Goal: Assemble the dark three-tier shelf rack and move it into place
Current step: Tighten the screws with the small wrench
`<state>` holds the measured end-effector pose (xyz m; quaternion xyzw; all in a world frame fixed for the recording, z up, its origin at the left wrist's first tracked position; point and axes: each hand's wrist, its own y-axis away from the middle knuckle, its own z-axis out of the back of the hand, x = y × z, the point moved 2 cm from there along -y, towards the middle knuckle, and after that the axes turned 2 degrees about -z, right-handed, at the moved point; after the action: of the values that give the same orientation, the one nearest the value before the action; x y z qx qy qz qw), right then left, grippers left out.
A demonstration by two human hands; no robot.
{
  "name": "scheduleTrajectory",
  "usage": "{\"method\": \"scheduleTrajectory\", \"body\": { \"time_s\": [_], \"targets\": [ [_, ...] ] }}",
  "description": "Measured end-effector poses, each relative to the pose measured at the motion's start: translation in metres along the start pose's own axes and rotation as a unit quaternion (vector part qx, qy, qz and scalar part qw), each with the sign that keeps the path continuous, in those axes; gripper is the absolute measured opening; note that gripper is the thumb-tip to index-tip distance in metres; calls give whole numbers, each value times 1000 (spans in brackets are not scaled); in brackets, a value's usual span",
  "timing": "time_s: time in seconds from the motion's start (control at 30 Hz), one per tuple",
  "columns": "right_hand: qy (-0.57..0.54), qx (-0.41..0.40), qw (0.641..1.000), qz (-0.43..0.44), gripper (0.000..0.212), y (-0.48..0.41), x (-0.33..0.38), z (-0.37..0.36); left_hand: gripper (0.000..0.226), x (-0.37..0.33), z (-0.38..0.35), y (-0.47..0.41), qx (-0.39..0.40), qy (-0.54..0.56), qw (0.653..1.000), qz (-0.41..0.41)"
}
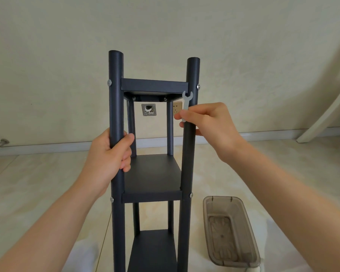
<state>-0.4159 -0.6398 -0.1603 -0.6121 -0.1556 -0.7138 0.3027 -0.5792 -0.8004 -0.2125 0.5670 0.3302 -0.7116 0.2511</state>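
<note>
Shelf rack (152,173), left fingers (127,152) gripping post (116,95), right fingers (192,113) pinching wrench (186,101), bin (241,211) beside

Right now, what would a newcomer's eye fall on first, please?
The dark rack is upright at centre, the left hand gripping its near-left post. The right hand pinches a small grey wrench at the near-right post; a clear plastic tub sits on the floor, lower right.

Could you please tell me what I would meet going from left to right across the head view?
Doorstop at the skirting → left hand gripping a rack post → open wall box → wrench pinched by the right hand → clear plastic bin.
</note>
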Motion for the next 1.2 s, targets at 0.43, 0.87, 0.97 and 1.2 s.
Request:
{"method": "scheduleTrajectory", "body": {
  "time_s": [0.43, 0.87, 0.97, 1.2],
  "targets": [
    [0, 27, 997, 75, 19, 5, 18, -3, 22, 13, 2, -10, 3, 29, 999, 30],
    [4, 109, 983, 147, 15, 16, 28, -8, 15, 12, 16, -24, -64, -136, 989, -9],
    [-5, 138, 979, 152, 17, 16, 30, -11, 18, 11, 19, -25, -86, -160, 983, 8],
    [-30, 177, 971, 159, 18, 16, 33, -18, 36, 5, 19, -15, -87, -253, 962, 46]
  ]
}}
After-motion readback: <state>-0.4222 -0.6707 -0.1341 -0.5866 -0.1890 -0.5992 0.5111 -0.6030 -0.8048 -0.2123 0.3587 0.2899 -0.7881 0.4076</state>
